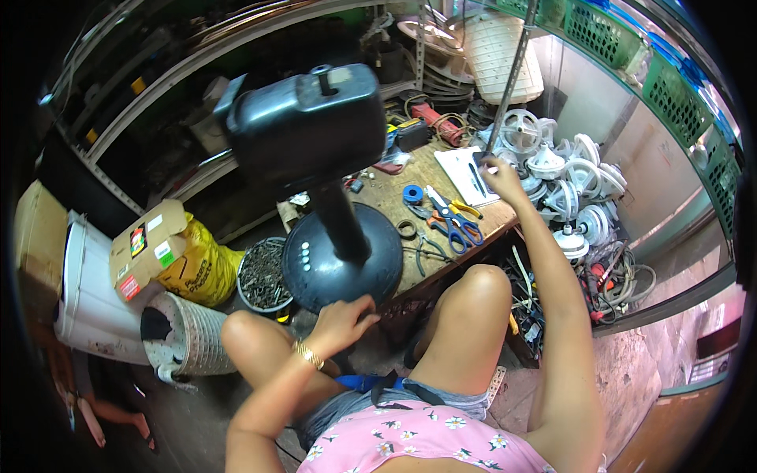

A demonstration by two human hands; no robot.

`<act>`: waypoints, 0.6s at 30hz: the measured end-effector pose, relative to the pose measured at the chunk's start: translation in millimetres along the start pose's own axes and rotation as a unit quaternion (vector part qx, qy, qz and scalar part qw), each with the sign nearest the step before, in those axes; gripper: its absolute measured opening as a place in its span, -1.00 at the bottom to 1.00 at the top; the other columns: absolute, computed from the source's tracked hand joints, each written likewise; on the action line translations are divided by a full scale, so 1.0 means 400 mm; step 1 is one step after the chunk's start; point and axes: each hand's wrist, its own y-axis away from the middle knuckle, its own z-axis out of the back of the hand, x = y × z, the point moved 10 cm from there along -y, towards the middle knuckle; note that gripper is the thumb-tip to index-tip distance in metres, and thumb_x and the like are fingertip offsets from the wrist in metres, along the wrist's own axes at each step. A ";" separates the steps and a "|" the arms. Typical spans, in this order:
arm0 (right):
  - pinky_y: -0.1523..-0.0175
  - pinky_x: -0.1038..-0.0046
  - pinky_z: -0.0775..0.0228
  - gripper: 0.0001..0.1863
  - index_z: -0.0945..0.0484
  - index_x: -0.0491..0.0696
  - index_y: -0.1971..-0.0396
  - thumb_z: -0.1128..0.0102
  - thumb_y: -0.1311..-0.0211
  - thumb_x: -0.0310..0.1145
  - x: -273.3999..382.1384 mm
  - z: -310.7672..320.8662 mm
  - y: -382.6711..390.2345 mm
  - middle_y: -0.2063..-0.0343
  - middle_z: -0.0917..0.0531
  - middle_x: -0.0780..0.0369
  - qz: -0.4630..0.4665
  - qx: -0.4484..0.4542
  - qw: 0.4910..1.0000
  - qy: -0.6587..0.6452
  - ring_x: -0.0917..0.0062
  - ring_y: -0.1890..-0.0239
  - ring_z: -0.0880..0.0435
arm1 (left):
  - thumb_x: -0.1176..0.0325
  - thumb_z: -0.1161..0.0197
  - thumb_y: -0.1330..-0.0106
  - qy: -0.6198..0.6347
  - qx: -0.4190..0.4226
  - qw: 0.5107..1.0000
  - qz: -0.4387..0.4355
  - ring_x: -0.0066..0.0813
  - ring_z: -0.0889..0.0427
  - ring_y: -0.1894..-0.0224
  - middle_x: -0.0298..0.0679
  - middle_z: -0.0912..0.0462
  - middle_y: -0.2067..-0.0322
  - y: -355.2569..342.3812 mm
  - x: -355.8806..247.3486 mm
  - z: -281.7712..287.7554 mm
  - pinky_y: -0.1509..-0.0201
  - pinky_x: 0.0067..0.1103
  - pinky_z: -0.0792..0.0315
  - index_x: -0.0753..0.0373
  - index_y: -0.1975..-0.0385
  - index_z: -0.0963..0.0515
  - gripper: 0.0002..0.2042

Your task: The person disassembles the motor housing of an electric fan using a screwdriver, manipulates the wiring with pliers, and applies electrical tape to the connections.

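Left hand [341,325]: fingers loosely bent, grip partly open with nothing visible in it, just beside the round base of the black stand [347,229]. The stand is at the left end of the bench [426,165]. Right hand [506,183]: at a dark object [479,159] on the white paper [455,165]; whether its grip is closed on this cannot be told. Scissors [455,226] and blue tape [412,194] lie between stand and paper.

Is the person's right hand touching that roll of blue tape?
Apart: the head view shows wooden tabletop and white paper lying between the right hand and the roll of blue tape.
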 end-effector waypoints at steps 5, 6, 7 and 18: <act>-0.23 0.19 -0.32 -0.18 -0.39 -0.16 -0.15 -0.43 0.04 0.05 -0.290 0.015 -0.052 -0.15 -0.44 -0.09 -0.199 -0.127 0.963 0.133 0.02 -0.16 -0.46 | 0.31 -0.22 -0.29 -0.011 -0.065 0.996 0.062 -0.01 -0.63 0.28 -0.06 -0.64 0.42 0.029 0.063 -0.061 0.23 -0.21 -0.47 0.22 0.26 -0.49 -0.85; -0.25 0.15 -0.29 -0.09 -0.34 -0.15 -0.20 -0.44 0.08 0.10 -0.296 -0.032 -0.061 -0.20 -0.38 -0.11 -0.233 -0.083 0.959 0.134 -0.01 -0.20 -0.41 | 0.33 -0.21 -0.28 -0.012 -0.067 0.996 0.063 -0.02 -0.62 0.26 -0.08 -0.63 0.39 0.035 0.083 -0.080 0.20 -0.22 -0.46 0.22 0.26 -0.49 -0.86; -0.27 0.10 -0.27 -0.01 -0.28 -0.13 -0.25 -0.45 0.12 0.15 -0.298 -0.076 -0.064 -0.24 -0.33 -0.13 -0.267 -0.037 0.953 0.138 -0.03 -0.24 -0.36 | 0.36 -0.21 -0.27 -0.009 -0.068 0.996 0.066 -0.04 -0.61 0.23 -0.09 -0.62 0.37 0.043 0.104 -0.103 0.17 -0.23 -0.44 0.22 0.26 -0.49 -0.87; -0.25 -0.08 -0.22 0.03 -0.18 0.09 -0.37 -0.42 0.11 0.17 -0.345 -0.142 -0.119 -0.25 -0.39 0.07 -0.286 -0.021 0.942 0.172 0.01 -0.28 -0.30 | 0.36 -0.29 -0.15 -0.090 -0.008 0.996 0.027 -0.20 -0.53 0.18 -0.26 -0.59 0.33 0.024 0.054 -0.125 0.13 -0.31 -0.30 0.14 0.30 -0.50 -0.84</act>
